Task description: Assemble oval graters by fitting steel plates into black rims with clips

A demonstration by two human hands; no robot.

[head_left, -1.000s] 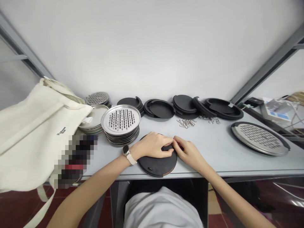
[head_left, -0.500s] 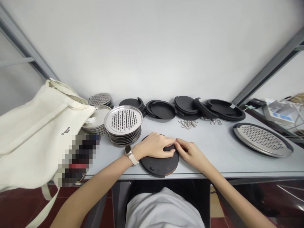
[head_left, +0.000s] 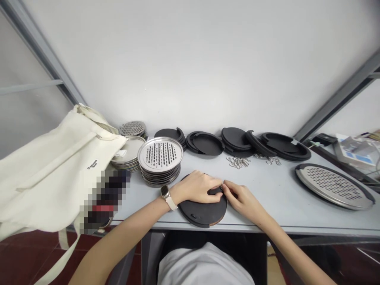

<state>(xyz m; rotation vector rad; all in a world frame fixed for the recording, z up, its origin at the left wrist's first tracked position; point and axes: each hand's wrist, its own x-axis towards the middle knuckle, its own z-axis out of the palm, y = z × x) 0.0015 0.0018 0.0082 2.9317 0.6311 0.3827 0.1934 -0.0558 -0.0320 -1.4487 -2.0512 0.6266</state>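
A black round disc (head_left: 204,213) lies flat near the table's front edge, a brownish strip showing at its lower right rim. Across its upper part rests my left hand (head_left: 198,187), thumb and fingers closed around a black raised piece (head_left: 215,191) at the disc's right side. My right hand (head_left: 239,196) meets the left fingertips at that same edge, with thumb and forefinger pinched together. Whatever lies between the right fingertips is too small and covered to make out. Left of the disc stands a stack of round metal grater plates (head_left: 161,156).
Black round holders (head_left: 208,143) line the wall, with loose metal hooks (head_left: 237,162) before them. A grater plate in a black rim (head_left: 335,185) lies right. Plain metal discs (head_left: 128,148) and a cream bag (head_left: 59,170) are left. Metal frame posts (head_left: 341,97) flank the table.
The whole view has shifted slightly, so everything sits a little lower and further right. Both hands keep nearly the same hold at the disc's right edge.
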